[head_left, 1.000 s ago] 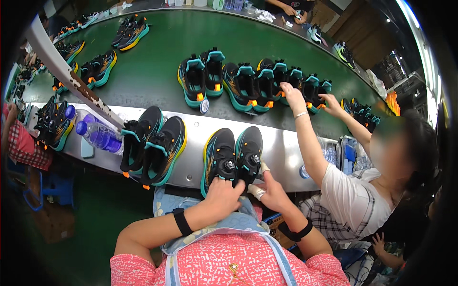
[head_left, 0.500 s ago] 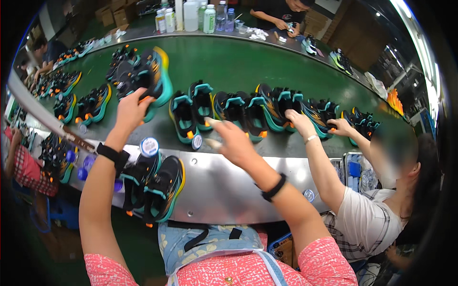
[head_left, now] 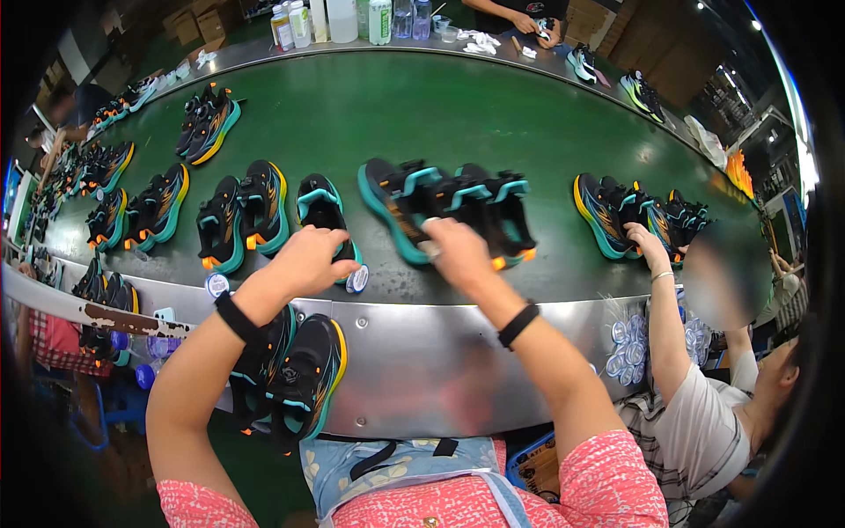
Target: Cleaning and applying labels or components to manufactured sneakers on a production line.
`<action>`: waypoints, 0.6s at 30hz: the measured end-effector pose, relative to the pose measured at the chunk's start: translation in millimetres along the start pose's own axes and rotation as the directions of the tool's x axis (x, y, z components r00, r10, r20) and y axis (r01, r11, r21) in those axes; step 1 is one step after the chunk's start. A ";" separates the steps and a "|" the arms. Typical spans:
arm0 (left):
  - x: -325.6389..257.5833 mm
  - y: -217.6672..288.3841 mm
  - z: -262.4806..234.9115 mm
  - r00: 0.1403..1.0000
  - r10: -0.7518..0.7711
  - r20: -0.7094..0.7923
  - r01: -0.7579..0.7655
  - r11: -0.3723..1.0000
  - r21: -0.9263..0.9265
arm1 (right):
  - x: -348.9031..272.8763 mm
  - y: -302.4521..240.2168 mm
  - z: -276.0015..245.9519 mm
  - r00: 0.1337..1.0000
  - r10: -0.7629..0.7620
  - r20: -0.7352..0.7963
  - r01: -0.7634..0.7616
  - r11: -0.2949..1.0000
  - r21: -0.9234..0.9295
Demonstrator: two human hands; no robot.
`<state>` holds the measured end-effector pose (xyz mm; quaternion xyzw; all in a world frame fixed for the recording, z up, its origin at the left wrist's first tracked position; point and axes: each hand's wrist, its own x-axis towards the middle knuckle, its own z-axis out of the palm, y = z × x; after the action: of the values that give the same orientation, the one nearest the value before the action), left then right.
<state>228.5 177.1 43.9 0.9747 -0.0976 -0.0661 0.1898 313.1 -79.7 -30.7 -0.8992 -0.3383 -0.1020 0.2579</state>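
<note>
Green tabletop [head_left: 396, 106] curves across a crowded workroom, edged below by a shiny metal ledge [head_left: 396, 343]. Left of centre, the person's left hand [head_left: 304, 260] lies over the heel end of a black shoe [head_left: 319, 201], thumb and forefinger parted; whether they grip it cannot be told. Right of centre, the right hand [head_left: 458, 251] has its fingers bent at the heel of a blurred black shoe [head_left: 380, 195], the firmness of its hold equally unclear. Both shoes rest with heels toward the lower edge, turquoise lining at their collars; the blurred one shows a thick turquoise sole. Just right stand more black shoes [head_left: 509, 211] with orange heel tabs; left of the left hand, a pair [head_left: 264, 198] has soles running from yellow to turquoise. Another pair [head_left: 308, 365] sits on the ledge.

Round white-and-blue labels lie near the left hand [head_left: 357, 278] and farther left [head_left: 216, 284], their print too small to read. Similar discs [head_left: 627, 348] cluster at lower right, below a co-worker's hand [head_left: 651, 249]. At top centre, a green-and-white bottle [head_left: 380, 22] carries printing.
</note>
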 end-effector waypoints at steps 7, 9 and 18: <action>16.2 17.8 17.9 0.927 -0.215 0.306 0.103 0.933 0.344 | -49.3 53.2 -84.0 0.951 0.292 0.098 -0.287 0.956 -0.066; 14.5 14.5 30.8 0.897 -0.274 0.348 0.136 0.918 0.374 | -72.5 19.6 -110.2 0.918 0.333 0.216 -0.367 0.919 0.143; -101.5 153.0 19.8 0.827 0.301 0.474 -0.368 0.928 0.053 | -200.3 -132.4 -128.6 0.923 0.284 0.258 -0.359 0.876 0.320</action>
<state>101.3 52.9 93.6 0.9099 -0.3135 -0.2525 0.1002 74.1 -175.1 58.7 -0.8856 -0.2208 0.0988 0.3965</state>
